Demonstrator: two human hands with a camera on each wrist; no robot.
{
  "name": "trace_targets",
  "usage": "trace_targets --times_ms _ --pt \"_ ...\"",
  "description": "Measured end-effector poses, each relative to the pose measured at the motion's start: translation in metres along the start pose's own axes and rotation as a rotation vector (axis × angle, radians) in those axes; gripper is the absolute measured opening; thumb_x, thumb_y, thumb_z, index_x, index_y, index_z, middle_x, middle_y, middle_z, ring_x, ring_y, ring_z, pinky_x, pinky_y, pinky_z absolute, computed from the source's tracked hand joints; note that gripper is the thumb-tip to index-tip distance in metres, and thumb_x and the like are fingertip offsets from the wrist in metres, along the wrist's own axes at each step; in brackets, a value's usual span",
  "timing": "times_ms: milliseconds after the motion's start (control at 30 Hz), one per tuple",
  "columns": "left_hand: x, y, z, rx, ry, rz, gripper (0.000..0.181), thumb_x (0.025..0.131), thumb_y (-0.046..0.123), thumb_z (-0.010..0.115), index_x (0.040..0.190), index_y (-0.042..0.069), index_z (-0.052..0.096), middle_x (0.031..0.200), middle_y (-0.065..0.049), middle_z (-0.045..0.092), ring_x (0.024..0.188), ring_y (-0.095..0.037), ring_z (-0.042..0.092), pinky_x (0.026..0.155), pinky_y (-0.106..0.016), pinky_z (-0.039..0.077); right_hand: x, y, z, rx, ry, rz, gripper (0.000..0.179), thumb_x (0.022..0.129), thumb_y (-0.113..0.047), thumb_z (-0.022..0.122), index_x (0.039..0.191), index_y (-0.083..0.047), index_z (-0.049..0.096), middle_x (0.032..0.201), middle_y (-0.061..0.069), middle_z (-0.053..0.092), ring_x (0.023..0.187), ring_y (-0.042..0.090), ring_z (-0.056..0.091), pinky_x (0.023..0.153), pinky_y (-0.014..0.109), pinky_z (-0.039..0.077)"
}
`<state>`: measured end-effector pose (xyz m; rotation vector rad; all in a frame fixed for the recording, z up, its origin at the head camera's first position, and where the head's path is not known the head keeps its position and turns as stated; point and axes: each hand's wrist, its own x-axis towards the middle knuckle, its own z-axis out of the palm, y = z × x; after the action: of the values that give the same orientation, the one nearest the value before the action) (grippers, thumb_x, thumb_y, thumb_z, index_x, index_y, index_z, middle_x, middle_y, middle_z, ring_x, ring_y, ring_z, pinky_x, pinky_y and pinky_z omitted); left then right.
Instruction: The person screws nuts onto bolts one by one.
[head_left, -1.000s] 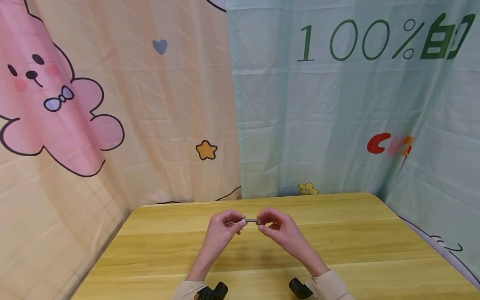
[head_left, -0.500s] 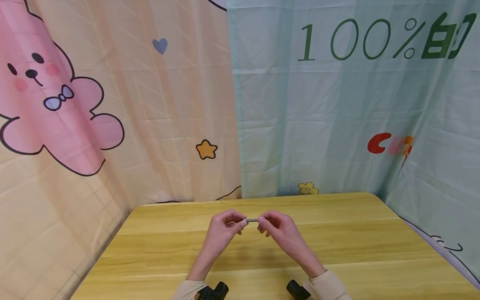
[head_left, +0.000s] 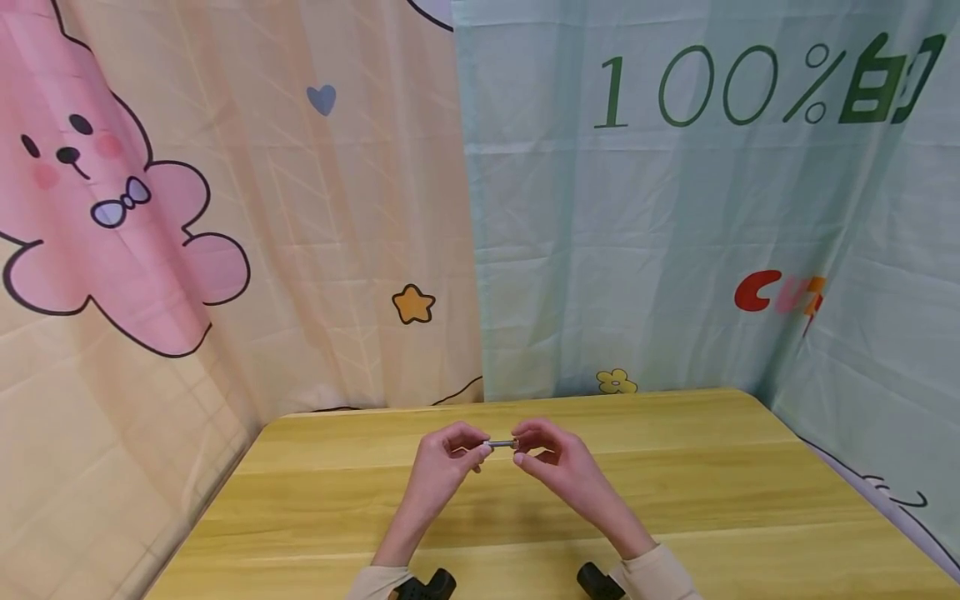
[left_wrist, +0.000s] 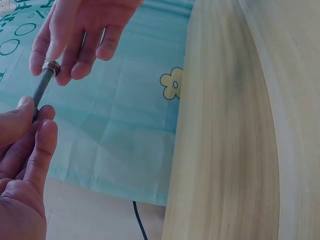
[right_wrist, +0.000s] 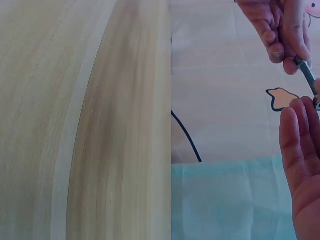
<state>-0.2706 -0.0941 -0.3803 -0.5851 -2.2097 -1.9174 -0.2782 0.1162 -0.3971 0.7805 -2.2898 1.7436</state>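
Pinching bolt (left_wrist: 42,89) at left end in left hand (head_left: 441,460) | lying lengthwise left-to-right | hovering right hand (head_left: 558,462), fingers parted, about right-end nut (left_wrist: 51,67), contact unclear

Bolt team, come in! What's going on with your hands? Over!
Left hand pinching bolt by one end. Right hand loosely at nut, other end. Bolt held above table, nothing seen in the way.

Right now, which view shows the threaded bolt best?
Left wrist view: the threaded bolt shows large, its threading clear. The head view shows it tiny; the right wrist view puts it at the frame edge.
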Motion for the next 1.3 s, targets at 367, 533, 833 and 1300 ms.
trace_targets --times_ms 367,533,833,1300 --pt "0.004 -0.018 0.000 0.006 0.003 0.040 0.010 0.088 0.004 0.073 0.097 0.001 0.071 0.089 -0.012 0.069 0.072 -0.017 0.065 0.065 -0.033 0.057 0.000 0.005 -0.001 0.014 -0.024 -0.004 0.019 0.096 -0.015 0.066 0.112 -0.006 0.064 0.096 0.007 0.069 0.085 0.026 0.067 0.074 0.033 0.057" --pt "0.003 -0.017 0.001 0.004 0.004 0.036 0.010 0.088 0.004 0.074 0.097 0.001 0.072 0.088 -0.012 0.069 0.071 -0.017 0.064 0.063 -0.027 0.055 0.001 0.004 0.002 -0.004 0.018 0.007 0.017 0.097 -0.023 0.064 0.106 -0.008 0.066 0.092 0.006 0.068 0.080 0.020 0.065 0.070 0.034 0.058" --pt "0.004 -0.015 0.003 0.017 -0.005 0.018 0.012 0.088 0.005 0.073 0.099 0.001 0.072 0.090 -0.011 0.069 0.069 -0.019 0.062 0.063 -0.025 0.054 0.001 0.003 0.004 -0.029 0.058 0.081 0.027 0.099 -0.034 0.060 0.104 -0.009 0.069 0.093 0.005 0.068 0.082 0.023 0.065 0.070 0.033 0.058" --pt "-0.007 0.013 0.005 0.020 0.005 0.029 0.009 0.089 -0.001 0.070 0.098 -0.003 0.070 0.089 -0.013 0.068 0.069 -0.019 0.062 0.063 -0.024 0.054 0.001 -0.001 -0.003 -0.027 0.005 -0.039 0.017 0.093 -0.008 0.069 0.109 -0.010 0.065 0.106 0.006 0.065 0.098 0.023 0.063 0.080 0.031 0.057"
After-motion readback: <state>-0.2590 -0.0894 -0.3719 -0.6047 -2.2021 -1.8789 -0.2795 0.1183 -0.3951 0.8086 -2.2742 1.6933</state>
